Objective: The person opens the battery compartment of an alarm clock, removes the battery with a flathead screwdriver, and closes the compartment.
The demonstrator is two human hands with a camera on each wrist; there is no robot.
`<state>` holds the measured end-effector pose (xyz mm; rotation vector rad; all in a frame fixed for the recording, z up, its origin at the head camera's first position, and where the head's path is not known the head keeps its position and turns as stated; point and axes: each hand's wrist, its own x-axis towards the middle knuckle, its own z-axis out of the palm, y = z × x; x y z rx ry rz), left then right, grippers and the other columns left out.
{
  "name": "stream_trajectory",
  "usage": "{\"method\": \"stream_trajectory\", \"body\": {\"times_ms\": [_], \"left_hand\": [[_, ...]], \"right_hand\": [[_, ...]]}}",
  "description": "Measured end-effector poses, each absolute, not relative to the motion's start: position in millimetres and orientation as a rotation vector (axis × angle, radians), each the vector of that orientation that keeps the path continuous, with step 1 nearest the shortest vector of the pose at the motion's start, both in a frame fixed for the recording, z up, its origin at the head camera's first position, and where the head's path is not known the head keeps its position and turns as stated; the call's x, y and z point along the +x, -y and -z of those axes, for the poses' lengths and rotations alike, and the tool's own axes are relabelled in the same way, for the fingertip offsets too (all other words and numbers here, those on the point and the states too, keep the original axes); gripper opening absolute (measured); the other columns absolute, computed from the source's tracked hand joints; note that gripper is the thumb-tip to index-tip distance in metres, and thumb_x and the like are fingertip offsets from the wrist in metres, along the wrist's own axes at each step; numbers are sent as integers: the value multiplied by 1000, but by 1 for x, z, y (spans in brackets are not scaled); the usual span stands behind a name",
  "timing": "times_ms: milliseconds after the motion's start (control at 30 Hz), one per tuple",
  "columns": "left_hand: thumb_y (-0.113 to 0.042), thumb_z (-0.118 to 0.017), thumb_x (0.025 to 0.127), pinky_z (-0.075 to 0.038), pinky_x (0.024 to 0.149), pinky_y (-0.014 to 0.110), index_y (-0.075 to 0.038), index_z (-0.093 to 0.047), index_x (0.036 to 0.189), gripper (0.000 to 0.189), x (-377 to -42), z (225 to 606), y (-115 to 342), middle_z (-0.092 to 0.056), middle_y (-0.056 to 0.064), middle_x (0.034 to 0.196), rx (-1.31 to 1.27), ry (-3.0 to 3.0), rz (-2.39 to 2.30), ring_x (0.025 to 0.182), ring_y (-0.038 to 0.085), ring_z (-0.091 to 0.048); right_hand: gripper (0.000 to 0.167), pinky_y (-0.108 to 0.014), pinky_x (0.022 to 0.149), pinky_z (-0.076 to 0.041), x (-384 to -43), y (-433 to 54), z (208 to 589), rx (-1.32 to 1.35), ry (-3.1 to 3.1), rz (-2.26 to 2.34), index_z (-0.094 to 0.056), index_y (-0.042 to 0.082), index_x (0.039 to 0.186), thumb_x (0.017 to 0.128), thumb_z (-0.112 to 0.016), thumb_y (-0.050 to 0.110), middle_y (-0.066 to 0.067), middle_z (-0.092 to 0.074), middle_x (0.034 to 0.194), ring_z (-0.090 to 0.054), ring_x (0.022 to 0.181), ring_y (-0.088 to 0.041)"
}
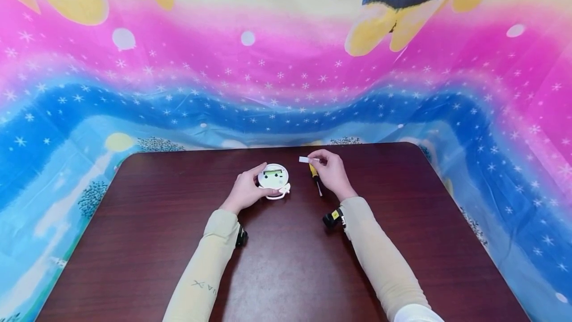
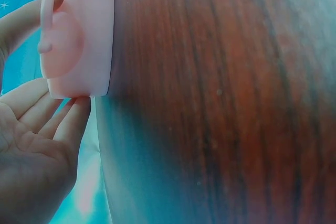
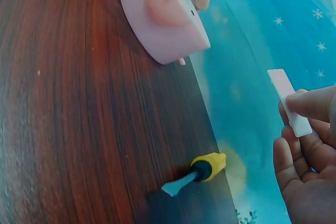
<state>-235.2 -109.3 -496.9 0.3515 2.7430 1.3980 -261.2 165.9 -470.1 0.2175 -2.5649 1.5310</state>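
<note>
My left hand (image 1: pixel 245 189) holds a round white device (image 1: pixel 280 182) by its left side, thumb at the near edge and fingers at the far edge. Its upper face has a long open slot with a greenish inside, and a curved white loop sticks out at the near side. In the left wrist view the device (image 2: pixel 89 40) looks pinkish and thick-walled. My right hand (image 1: pixel 332 170) pinches a small flat white strip-shaped cover (image 3: pixel 286 95) between thumb and fingers, above the table. Beside that hand lies a screwdriver (image 3: pixel 207 167) with a yellow handle, black collar and flat metal blade.
The dark brown wooden table (image 1: pixel 277 262) has its far edge just beyond both hands. Behind it hangs a colourful printed cloth (image 1: pixel 268 88). Small black cameras sit on both wrists, the right one (image 1: pixel 331 218) with a yellow label.
</note>
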Motion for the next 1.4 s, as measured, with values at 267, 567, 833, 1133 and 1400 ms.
{"method": "stream_trajectory", "body": {"times_ms": [267,567,833,1133,1400], "left_hand": [[-34,-96,77,-40,117,50,-4,-49,159,99,-234,495,109,-53,11,158,355,-2747,-1385,141,32,-54],[-37,-96,77,-27,122,58,-3,-49,158,99,-235,494,108,-56,13,155,367,-2771,-1354,139,34,-56],[-36,-96,77,-33,121,54,-5,-49,158,99,-235,495,108,-55,12,157,353,-2765,-1353,140,34,-54],[-35,-96,78,-32,121,54,-4,-48,159,99,-234,495,109,-53,12,158,346,-2759,-1360,142,33,-52],[-36,-96,77,-27,122,57,-5,-48,159,100,-234,494,108,-54,12,157,345,-2772,-1332,143,35,-51]], "right_hand": [[14,-34,66,-40,-260,-179,473,158,2556,-1536,-78,8,113,105,-68,14,-12,-67,96,-49,81,-28],[18,-37,70,-41,-260,-194,476,121,2576,-1501,-78,7,117,106,-66,14,-13,-66,100,-49,81,-28],[20,-32,60,-38,-258,-207,476,99,2572,-1496,-77,6,120,107,-64,12,-15,-70,107,-38,60,-23],[21,-32,58,-36,-260,-218,477,50,2584,-1469,-76,6,122,108,-62,12,-16,-69,108,-35,54,-19],[23,-33,62,-39,-259,-231,480,18,2633,-1422,-76,7,123,108,-60,14,-14,-65,102,-37,56,-19]]}}
